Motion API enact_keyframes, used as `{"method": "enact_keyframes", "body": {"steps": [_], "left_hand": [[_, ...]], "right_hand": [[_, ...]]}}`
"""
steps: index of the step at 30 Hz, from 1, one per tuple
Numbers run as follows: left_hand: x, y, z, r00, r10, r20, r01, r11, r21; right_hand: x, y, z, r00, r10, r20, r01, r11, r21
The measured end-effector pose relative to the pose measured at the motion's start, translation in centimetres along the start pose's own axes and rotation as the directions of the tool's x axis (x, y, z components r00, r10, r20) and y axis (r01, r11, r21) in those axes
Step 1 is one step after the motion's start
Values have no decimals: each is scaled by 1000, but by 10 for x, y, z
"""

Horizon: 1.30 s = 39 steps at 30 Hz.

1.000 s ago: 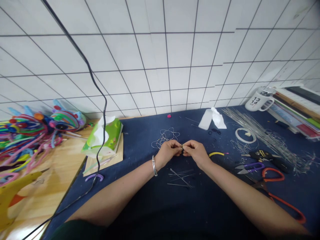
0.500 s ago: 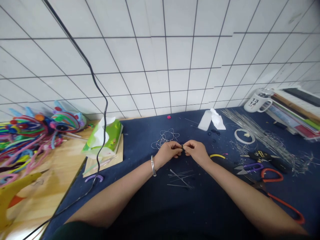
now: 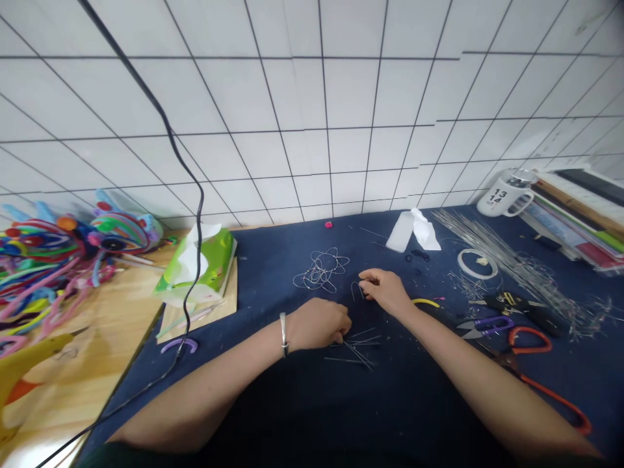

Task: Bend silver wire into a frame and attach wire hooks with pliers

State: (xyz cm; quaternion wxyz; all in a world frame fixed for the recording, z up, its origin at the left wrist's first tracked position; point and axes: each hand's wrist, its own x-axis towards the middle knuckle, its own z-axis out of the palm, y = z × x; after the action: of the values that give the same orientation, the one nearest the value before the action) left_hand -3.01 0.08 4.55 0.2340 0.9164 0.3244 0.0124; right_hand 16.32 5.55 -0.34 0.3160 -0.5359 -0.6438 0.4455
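Note:
Over a small pile of straight thin wires [image 3: 363, 351] on the dark blue cloth, my left hand [image 3: 322, 324] is curled with its fingertips at the wire ends. Whether a wire is pinched in it is hidden. My right hand [image 3: 385, 290] is closed on a thin bent wire [image 3: 353, 290], which arches out to the left of the fingertips. A loose tangle of fine wire [image 3: 325, 270] lies beyond both hands, and a yellow curved piece [image 3: 426, 302] is beside my right wrist.
Orange-handled cutters [image 3: 531, 341], purple snips [image 3: 490, 325], a wire coil [image 3: 478, 264] and a long wire bundle [image 3: 497, 240] lie at right. A mug [image 3: 502, 195] stands behind them. At left are a tissue pack [image 3: 214, 260], a black cable [image 3: 199, 227] and a yellow glue gun [image 3: 29, 370].
My hands were together, pinching something small between them. My left hand has moved down and toward me to the straight wires; my right hand stays near its place with the bent wire.

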Motion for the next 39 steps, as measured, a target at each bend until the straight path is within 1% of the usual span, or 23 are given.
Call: {"method": "enact_keyframes", "body": {"steps": [4, 8, 10, 11, 13, 15, 17, 19, 21, 24, 26, 27, 28, 33, 39], "left_hand": [[-2, 3, 2, 998, 61, 10, -61, 996, 58], [-6, 2, -7, 994, 97, 41, -100, 993, 65], [-8, 2, -13, 994, 98, 39, -100, 994, 54], [-8, 2, -15, 995, 91, 43, -94, 994, 57], [-9, 3, -19, 996, 64, 62, -69, 994, 82], [-9, 3, -22, 996, 25, 81, -34, 992, 120], [-9, 3, -24, 996, 4, 88, -16, 990, 139], [-8, 1, -24, 996, 4, 93, -17, 990, 141], [-7, 0, -24, 995, 6, 97, -20, 990, 141], [-6, 0, -24, 996, 2, 93, -17, 988, 154], [-6, 1, -24, 996, 0, 87, -14, 987, 161], [-6, 2, -24, 996, -1, 85, -13, 986, 164], [-6, 2, -24, 997, -3, 82, -11, 986, 167], [-6, 0, -21, 995, 5, 100, -21, 988, 155], [-7, 0, -26, 996, 1, 89, -15, 987, 160]], "right_hand": [[-2, -2, -1, 1000, -2, 10, 2, 1000, -13], [-5, -9, -5, 1000, -13, 21, 14, 999, -40], [-7, -14, -9, 998, -53, 32, 56, 993, -107], [-8, -17, -11, 995, -91, 40, 96, 982, -163], [-10, -23, -14, 982, -161, 96, 181, 947, -265], [-13, -29, -18, 962, -169, 215, 228, 930, -287], [-15, -35, -21, 920, -133, 369, 248, 926, -284], [-18, -40, -23, 849, -111, 516, 285, 920, -271], [-21, -44, -25, 771, -112, 627, 334, 909, -249], [-26, -49, -27, 688, -102, 719, 373, 899, -230], [-29, -51, -26, 653, -76, 753, 380, 893, -240], [-30, -52, -25, 644, -63, 762, 389, 885, -256], [-31, -53, -24, 642, -53, 765, 406, 870, -280], [-34, -52, -20, 665, -33, 746, 496, 767, -408], [-35, -50, -20, 670, -23, 742, 483, 772, -413]]}}
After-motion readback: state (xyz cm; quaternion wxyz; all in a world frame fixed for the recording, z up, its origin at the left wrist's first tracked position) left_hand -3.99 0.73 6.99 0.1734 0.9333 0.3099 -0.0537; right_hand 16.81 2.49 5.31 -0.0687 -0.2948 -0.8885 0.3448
